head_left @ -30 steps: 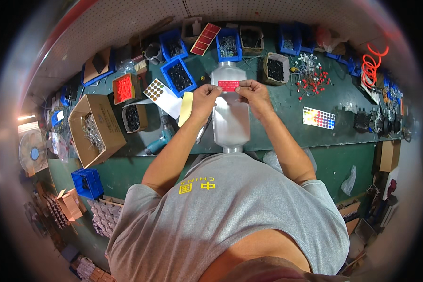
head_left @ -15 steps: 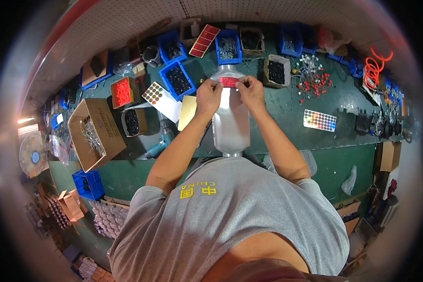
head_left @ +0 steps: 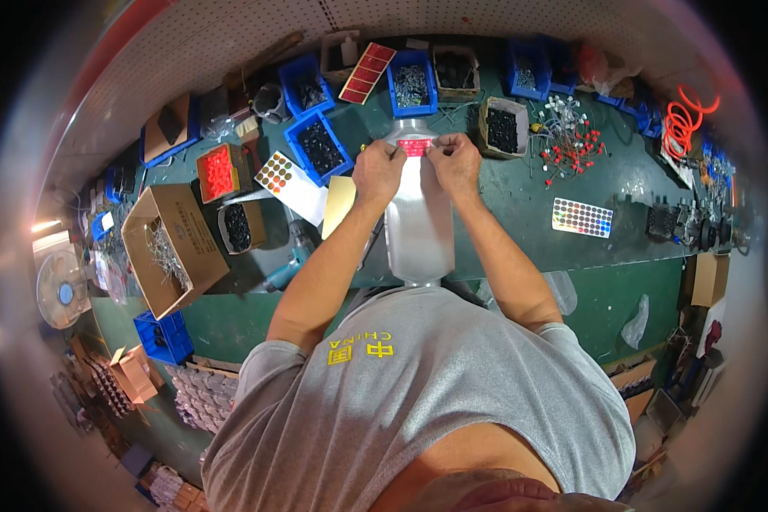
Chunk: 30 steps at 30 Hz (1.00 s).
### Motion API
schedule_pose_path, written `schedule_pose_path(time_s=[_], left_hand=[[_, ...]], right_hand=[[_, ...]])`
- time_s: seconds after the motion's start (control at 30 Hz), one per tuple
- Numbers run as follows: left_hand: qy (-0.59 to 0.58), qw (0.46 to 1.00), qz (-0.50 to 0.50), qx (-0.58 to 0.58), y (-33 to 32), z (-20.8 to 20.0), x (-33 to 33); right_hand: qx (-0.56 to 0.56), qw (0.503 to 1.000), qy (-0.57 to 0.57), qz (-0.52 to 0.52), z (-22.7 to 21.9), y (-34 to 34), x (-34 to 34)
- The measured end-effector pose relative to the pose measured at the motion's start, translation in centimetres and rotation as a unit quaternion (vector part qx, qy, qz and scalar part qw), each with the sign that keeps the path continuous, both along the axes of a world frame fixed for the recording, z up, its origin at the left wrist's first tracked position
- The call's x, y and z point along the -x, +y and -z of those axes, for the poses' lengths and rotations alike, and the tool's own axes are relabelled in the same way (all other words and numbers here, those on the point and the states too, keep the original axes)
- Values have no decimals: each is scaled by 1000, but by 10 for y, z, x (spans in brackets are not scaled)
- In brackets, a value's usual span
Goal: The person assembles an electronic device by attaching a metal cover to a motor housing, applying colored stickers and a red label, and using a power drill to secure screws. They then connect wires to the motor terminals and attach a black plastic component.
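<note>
A silver metal canister-like body (head_left: 418, 213) with a narrow neck at each end lies lengthwise on the bench in front of me. Across its far end is a red rectangular label (head_left: 415, 147), held by its two short ends. My left hand (head_left: 379, 175) pinches the label's left end between thumb and fingers. The right end is pinched by my right hand (head_left: 456, 166). Whether the label's underside touches the metal, I cannot tell.
Blue bins of small parts (head_left: 414, 83) line the back of the bench. At left stand an open cardboard box (head_left: 198, 243) and a teal power drill (head_left: 288, 269). A sheet of round stickers (head_left: 581, 218) and scattered red-tipped wires (head_left: 572, 145) lie at right.
Both hands stay at the ends of the red label, with only a slight shift of the fingers. The whole view has moved a little.
</note>
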<state>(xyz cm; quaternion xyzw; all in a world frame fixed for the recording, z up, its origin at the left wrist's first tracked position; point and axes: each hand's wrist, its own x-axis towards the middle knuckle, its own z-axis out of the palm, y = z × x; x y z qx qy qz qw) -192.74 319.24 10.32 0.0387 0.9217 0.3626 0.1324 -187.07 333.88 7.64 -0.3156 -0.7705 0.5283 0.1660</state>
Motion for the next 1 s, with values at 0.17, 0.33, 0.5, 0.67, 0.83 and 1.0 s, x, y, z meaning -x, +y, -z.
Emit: schedule_pose_path(time_s=[0.17,0.33,0.5,0.67,0.83,1.0], left_hand=[[-5,1000,6,10,0,1,3],[-4,1000,12,11,-1,4,5],[-10,1000,14,25,1,3,6],[-28,998,31,40,1,-3,10],[-27,999,19,7,-1,8,16],[-39,999,8,-27,-6,23,20]], right_hand=[[-1,1000,3,-3,-2,1,1],[10,1000,0,-5,0,2,1],[-4,1000,0,-7,9,4,3],[-39,999,-29,-21,-4,3,6],[-39,999,-26,-20,-2,5,6],[-29,999,-8,-18,-1,4,5]])
